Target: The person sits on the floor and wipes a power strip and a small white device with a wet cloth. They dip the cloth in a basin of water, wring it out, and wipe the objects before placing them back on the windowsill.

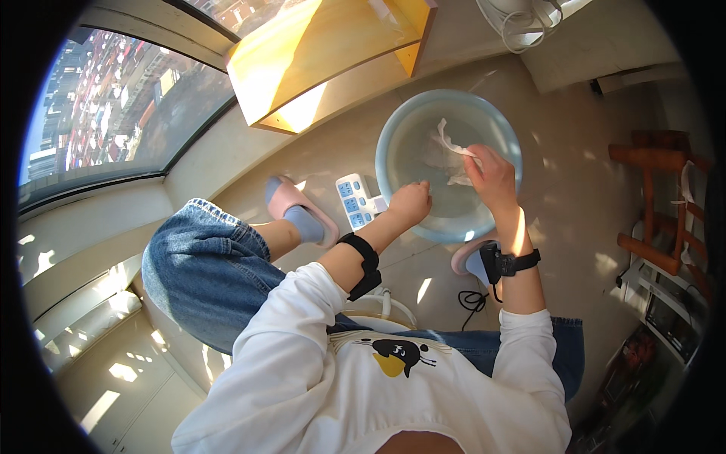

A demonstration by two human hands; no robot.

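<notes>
A light-blue plastic basin [384, 150] holding cloudy water stands on the floor before me. My right hand [492, 173] is over the basin's right side, its fingers pinching a thin white cloth [448, 139]. One strip of the cloth sticks up, while a paler part appears to lie in the water below. My left hand [411, 201] is curled into a loose fist above the near left of the basin. Nothing shows in it, though its fingertips are partly hidden. The two hands are apart.
A power strip [354, 201] with a plug in it lies close against the basin's left side. My slippered foot [295, 210] is left of it. A yellow wooden shelf [323, 57] stands beyond, by the window. At right is a brown wooden chair [649, 159]. A black cable [473, 301] hangs near my right wrist.
</notes>
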